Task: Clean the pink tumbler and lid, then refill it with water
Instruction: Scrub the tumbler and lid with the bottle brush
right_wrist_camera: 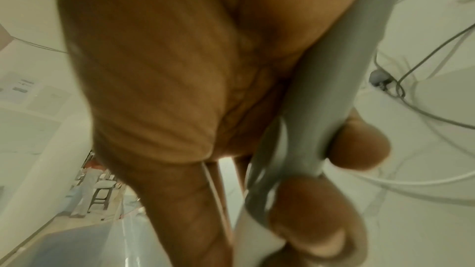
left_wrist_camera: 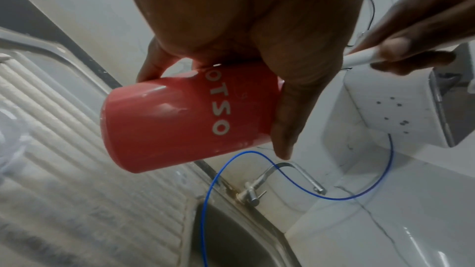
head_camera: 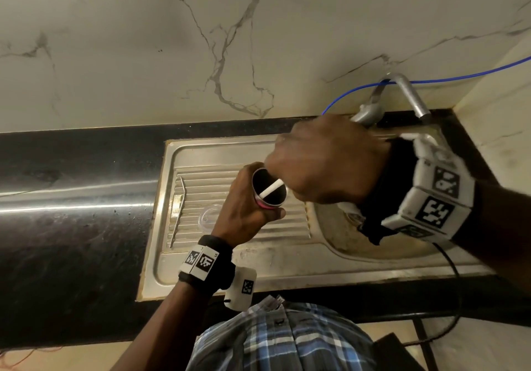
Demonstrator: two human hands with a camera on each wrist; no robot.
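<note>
Brush head hidden inside pink tumbler (left_wrist_camera: 164, 117)

The white brush handle (head_camera: 271, 188) vanishes into the dark mouth; the right hand (head_camera: 327, 160) covers its other end. Motion blur smears the right wrist view.

White marble-veined wall (head_camera: 143, 40) fills upper frame. Black glossy counter (head_camera: 71, 198) spans middle, steel sink (head_camera: 359, 267) with ribbed drainboard (head_camera: 230, 227) set in it. Metal tap (head_camera: 413, 97) upper right; blue tube (head_camera: 459, 76) crosses wall there. Beige floor (head_camera: 71, 359) lower left.
</note>
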